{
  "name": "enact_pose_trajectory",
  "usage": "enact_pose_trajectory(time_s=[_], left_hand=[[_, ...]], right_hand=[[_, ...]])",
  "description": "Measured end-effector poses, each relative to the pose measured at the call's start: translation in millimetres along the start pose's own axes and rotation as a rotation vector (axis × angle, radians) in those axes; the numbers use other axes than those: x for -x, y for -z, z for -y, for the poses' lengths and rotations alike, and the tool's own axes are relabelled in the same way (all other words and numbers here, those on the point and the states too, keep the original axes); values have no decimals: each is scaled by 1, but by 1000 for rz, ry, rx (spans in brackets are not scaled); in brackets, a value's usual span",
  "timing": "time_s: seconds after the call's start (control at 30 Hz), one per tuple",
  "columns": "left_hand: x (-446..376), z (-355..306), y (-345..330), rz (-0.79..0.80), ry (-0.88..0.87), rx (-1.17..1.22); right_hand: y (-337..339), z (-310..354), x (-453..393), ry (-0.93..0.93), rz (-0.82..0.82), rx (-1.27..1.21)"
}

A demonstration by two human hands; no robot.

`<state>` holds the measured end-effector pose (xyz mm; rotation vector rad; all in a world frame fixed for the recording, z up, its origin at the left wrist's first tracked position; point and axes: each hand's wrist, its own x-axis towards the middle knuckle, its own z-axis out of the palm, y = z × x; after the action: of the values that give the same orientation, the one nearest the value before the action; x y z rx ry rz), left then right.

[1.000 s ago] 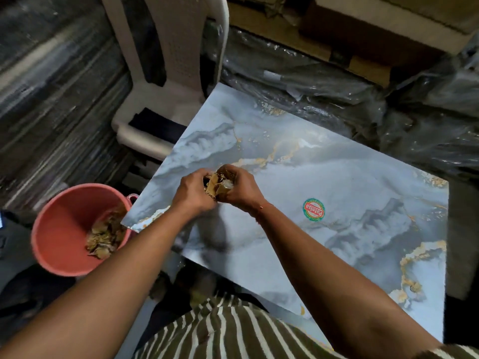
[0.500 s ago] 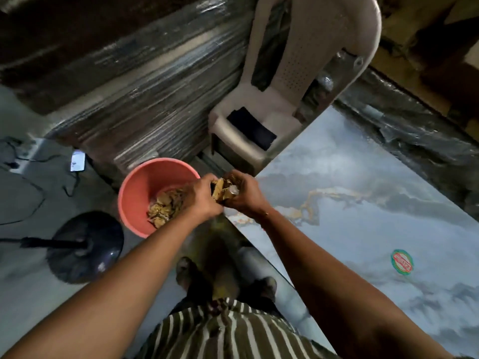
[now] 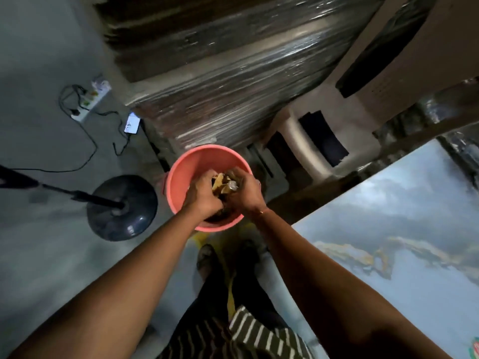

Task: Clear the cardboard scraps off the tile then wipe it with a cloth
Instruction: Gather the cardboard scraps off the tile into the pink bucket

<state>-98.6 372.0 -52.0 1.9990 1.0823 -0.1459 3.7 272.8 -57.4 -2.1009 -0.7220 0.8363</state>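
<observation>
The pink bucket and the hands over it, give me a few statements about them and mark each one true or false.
1. Both hands, left hand and right hand, hold a bundle of cardboard scraps between them. True.
2. The hands are over the pink bucket. True.
3. The bucket stands on the marble-patterned tile. False: it stands on the floor, beside the tile's edge.
4. The left hand is wiping the tile with a cloth. False: no cloth is in view, and both hands have a grip on the scraps.
5. A round black stand base sits left of the bucket. True.
</observation>
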Motion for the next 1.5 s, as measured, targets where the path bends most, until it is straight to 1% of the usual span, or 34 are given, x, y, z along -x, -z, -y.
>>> enact_pose_trajectory(time_s=[0.1,0.17,0.27,0.37,0.47,0.53,0.63,0.73,0.87,0.93,1.0,1.07,1.17,1.27,1.37,1.5], left_hand=[[-33,26,-12,8,48,30],[-54,43,-25,12,90,31],[-79,65,-43,31,124,22],[-97,86,-57,56,154,34],[-109,106,-66,34,191,50],[-111,114,-67,22,205,21],[-112,123,-67,54,248,-52],[-114,134,-69,86,267,-97],[-108,136,-72,142,243,-144],[-100,140,-77,112,166,-231],[-92,144,-82,10,34,-414],[-85,144,-83,-82,-64,-551],[-77,141,-85,-160,-105,-708],[-69,138,-84,-202,-103,-776],[-63,132,-77,-216,-122,-781],[-54,111,-62,-241,-184,-770]], right_hand=[[-31,-23,-35,-6,32,15],[-47,-39,-56,-45,42,43],[-62,-57,-76,-116,79,50],[-76,-79,-96,-142,105,57],[-89,-96,-112,-198,153,93],[-94,-102,-118,-257,185,105],[-101,-109,-122,-306,209,145],[-104,-115,-122,-309,241,173],[-106,-117,-118,-268,362,251],[-109,-117,-110,-179,403,376],[-114,-119,-99,-23,383,550],[-118,-120,-91,128,333,671],[-122,-121,-83,261,239,729],[-121,-119,-76,299,189,741],[-113,-113,-69,292,176,741],[-94,-95,-56,268,84,727]])
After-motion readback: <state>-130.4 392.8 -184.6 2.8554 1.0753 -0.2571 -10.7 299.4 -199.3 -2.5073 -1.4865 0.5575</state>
